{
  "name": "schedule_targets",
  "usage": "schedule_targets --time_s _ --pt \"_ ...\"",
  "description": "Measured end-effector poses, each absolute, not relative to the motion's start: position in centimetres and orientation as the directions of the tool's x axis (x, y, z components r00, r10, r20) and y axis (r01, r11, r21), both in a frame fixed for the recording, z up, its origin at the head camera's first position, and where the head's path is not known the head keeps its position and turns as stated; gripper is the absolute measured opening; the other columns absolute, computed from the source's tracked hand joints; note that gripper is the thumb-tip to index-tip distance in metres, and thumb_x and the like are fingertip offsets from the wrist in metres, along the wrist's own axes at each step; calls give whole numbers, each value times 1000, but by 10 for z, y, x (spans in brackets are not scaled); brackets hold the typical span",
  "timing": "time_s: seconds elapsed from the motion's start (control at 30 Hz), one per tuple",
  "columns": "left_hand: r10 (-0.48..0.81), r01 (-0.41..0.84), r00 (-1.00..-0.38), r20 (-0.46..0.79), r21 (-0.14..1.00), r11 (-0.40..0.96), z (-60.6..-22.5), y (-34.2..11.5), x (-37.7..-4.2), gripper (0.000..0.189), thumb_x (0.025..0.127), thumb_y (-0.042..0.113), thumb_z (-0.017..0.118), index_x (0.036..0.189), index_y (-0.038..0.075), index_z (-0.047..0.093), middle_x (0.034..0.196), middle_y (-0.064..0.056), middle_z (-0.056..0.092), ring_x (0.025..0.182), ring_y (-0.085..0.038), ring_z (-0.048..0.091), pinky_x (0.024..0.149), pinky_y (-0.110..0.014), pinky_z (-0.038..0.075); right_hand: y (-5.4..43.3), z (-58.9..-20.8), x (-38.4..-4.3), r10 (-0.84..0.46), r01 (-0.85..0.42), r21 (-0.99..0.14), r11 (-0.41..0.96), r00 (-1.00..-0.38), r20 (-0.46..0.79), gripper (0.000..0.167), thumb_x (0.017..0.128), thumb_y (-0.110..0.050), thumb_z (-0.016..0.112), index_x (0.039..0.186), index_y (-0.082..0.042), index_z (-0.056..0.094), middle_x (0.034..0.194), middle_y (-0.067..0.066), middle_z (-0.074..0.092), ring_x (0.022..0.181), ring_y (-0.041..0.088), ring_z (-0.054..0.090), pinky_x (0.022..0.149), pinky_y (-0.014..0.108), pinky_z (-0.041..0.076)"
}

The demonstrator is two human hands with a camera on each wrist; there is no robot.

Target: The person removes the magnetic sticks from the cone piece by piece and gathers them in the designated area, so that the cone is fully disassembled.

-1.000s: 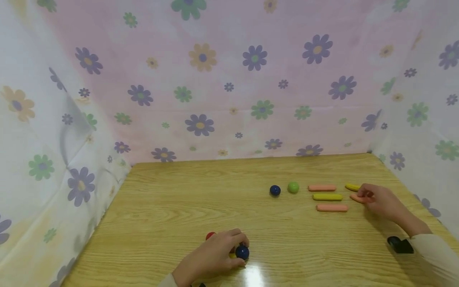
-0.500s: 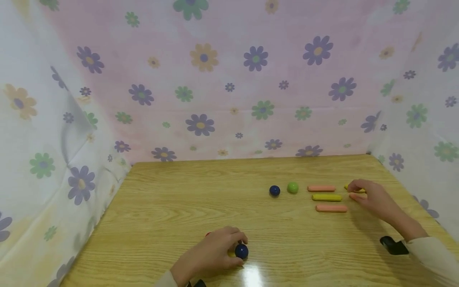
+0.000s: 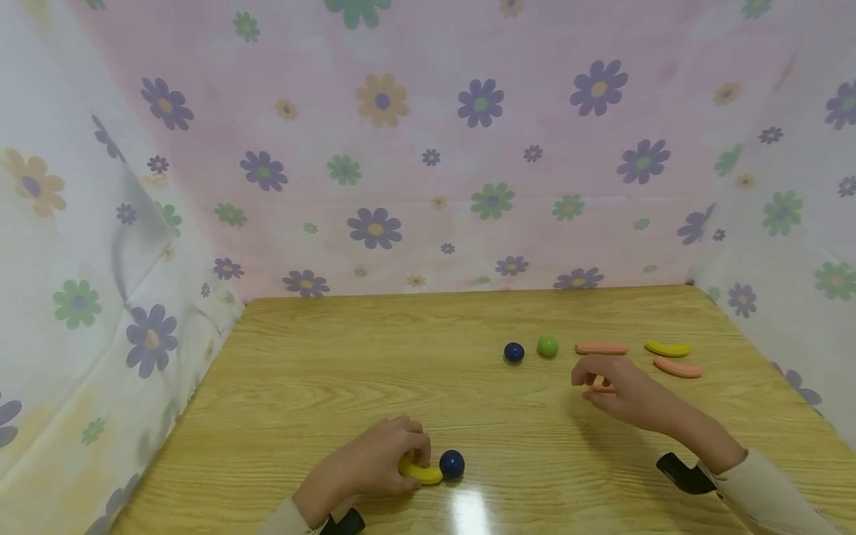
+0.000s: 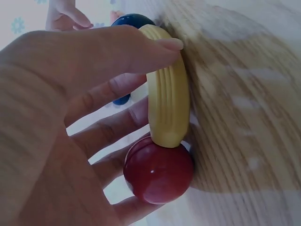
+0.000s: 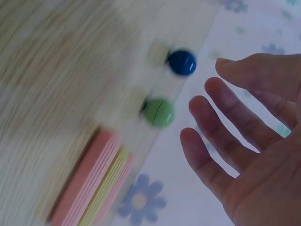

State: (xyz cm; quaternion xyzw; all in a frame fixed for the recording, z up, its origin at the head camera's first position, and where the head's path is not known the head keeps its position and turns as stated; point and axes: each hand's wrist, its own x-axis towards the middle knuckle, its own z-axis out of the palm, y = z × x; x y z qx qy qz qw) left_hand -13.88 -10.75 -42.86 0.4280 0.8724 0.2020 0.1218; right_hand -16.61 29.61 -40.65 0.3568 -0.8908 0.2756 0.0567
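My left hand (image 3: 374,461) pinches a yellow curved rod (image 4: 168,101), thumb on its ribbed face and fingers behind. One end of the rod meets a glossy red ball (image 4: 159,172), which the hand hides in the head view. At the other end sits a dark blue ball (image 3: 452,464). My right hand (image 3: 622,390) hovers over the straight rods with loosely bent fingers and holds nothing. Beneath it, a straight pink rod (image 3: 604,384) and a yellow one are partly covered. The right wrist view shows its fingers spread near a green ball (image 5: 160,113).
At the back right, another dark blue ball (image 3: 514,353) lies left of the green ball, followed by a straight pink rod (image 3: 602,348). Farther right rest a second yellow curved rod (image 3: 667,349) and a pink curved rod (image 3: 678,368). Flowered cloth (image 3: 401,163) hangs around the wooden table (image 3: 334,357).
My right hand has left the curved rods and moved left over the straight ones. My left hand has drawn back left from around the blue ball, uncovering more of the yellow curved rod.
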Motion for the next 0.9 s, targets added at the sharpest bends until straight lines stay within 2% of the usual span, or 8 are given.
schedule_targets --time_s 0.23,0.5,0.77,0.9 --pt "785 675 -619 -31 491 551 -429 -108 -137 16 79 18 77 86 23 64 84 17 53 76 -2 46 68 -18 41 245 -406 -157 -718 -687 -519 509 -671 184 24 84 -1 67 102 -16 60 96 -4 59 83 11 55 68 30 49" --pt "786 687 -618 15 496 531 -436 -104 -136 18 78 17 77 87 22 62 86 17 55 75 0 47 68 -16 42 190 -414 -154 -781 -643 -600 476 -622 47 27 85 -1 68 107 -14 60 104 -3 57 89 13 56 73 30 49" --pt "782 708 -621 58 470 527 -439 -99 -133 17 80 16 76 84 21 60 80 18 53 66 1 43 62 -16 38 147 -427 -153 -854 -687 -622 376 -517 55 30 86 -3 67 113 -13 61 109 -4 55 95 7 55 79 24 48" --pt "764 695 -642 62 467 546 -439 -100 -132 14 80 16 75 84 21 63 82 18 55 67 1 45 63 -17 39 138 -430 -153 -871 -684 -641 350 -490 48 26 88 -4 65 113 -13 63 107 -5 55 86 3 52 73 20 46"
